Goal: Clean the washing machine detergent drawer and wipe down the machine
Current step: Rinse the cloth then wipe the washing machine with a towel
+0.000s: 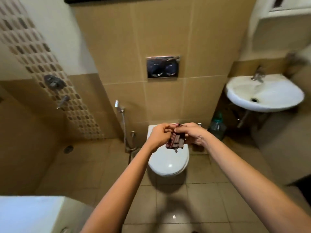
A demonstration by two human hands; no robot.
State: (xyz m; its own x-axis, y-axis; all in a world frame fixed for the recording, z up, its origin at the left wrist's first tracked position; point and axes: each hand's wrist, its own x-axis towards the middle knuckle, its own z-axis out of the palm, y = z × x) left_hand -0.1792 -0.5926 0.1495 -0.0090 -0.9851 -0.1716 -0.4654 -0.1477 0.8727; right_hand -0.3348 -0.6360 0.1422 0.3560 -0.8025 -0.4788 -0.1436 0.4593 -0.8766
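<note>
While both hands are meeting out in front of us, we are holding a small dark checked cloth (175,141) between them. The left hand (159,137) is pinching one edge with curled fingers, and the right hand (191,134) is pinching the top edge just beside it. The cloth is hanging below the fingertips, above the closed toilet lid (168,163).

We are judging this a preparing step, folding or wringing, we cannot tell which; wiping is not yet begun. The washing machine (30,214) is sitting well below and behind the left hand; its detergent drawer is not showing. The next move is calling for a turn left toward it, cloth gathered in one hand.

The cloth is crumpled, its loose end pointing down and its long axis looking roughly vertical, though blur is leaving this uncertain.
</note>
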